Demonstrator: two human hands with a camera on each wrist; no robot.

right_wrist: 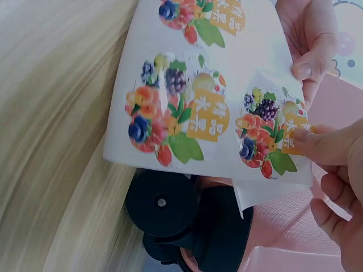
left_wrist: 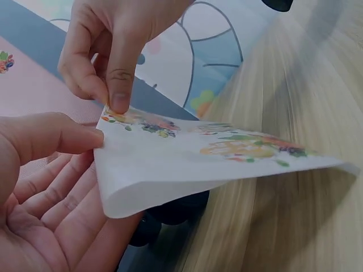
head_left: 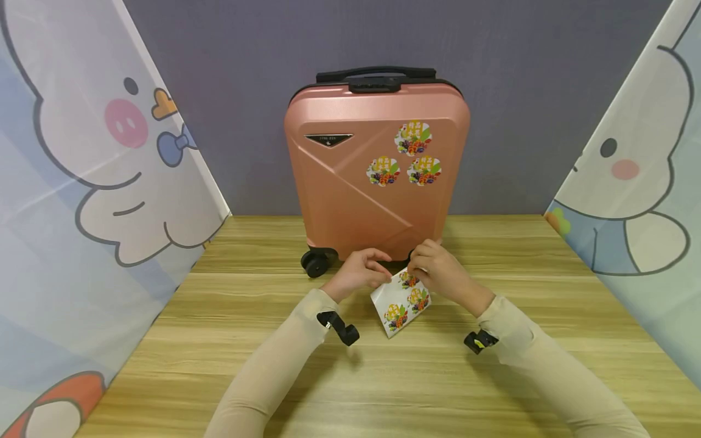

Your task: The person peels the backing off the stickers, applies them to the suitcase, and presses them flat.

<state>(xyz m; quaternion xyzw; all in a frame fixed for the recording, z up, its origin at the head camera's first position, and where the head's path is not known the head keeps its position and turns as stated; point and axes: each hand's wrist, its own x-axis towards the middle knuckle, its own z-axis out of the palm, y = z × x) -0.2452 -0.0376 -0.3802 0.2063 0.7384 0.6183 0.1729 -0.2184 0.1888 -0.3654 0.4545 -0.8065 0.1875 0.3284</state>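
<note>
A white sheet of fruit stickers [head_left: 387, 296] is held tilted in front of a pink suitcase [head_left: 350, 210]. My left hand [head_left: 361, 271] grips the sheet's edge, thumb on top and fingers beneath, as the left wrist view shows. At the far corner, my right hand [head_left: 442, 272] pinches the edge by a fruit sticker [right_wrist: 262, 127], its thumb over the yellow lettering. Two more fruit stickers show lower on the sheet. The sheet bends, with its edge folded under near the left thumb [left_wrist: 68, 135]. Three round fruit stickers [head_left: 413, 139] are on the suitcase's upper right.
The suitcase stands upright on a wood-grain table [head_left: 219, 340], with a black handle [head_left: 378, 73] on top and a black wheel [head_left: 315, 263] at lower left. Behind it rises a grey panel [head_left: 520, 121]. Cartoon-printed sheets [head_left: 55, 243] flank both sides.
</note>
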